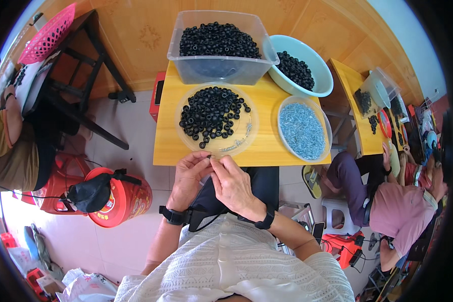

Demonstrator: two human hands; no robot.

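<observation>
My left hand (190, 177) and my right hand (232, 185) meet at the table's front edge. Both are closed, with fingertips pinched together on one small black round piece (209, 156), mostly hidden by the fingers. Just beyond them, a shallow clear round tray (251, 108) carries many loose black round pieces with holes (211, 111). A curved line of tiny silvery metal parts (234, 145) lies along its near right side. To the right, a white oval bowl (328, 132) is full of tiny bluish-silver metal parts (302, 131), too small to name.
At the back of the yellow table (166, 146) stand a clear plastic bin (221, 68) and a pale blue basin (323, 75), both with black pieces inside. A red lidded bucket (131, 199) is on the floor at left. People sit at both sides, near a white stool (337, 214).
</observation>
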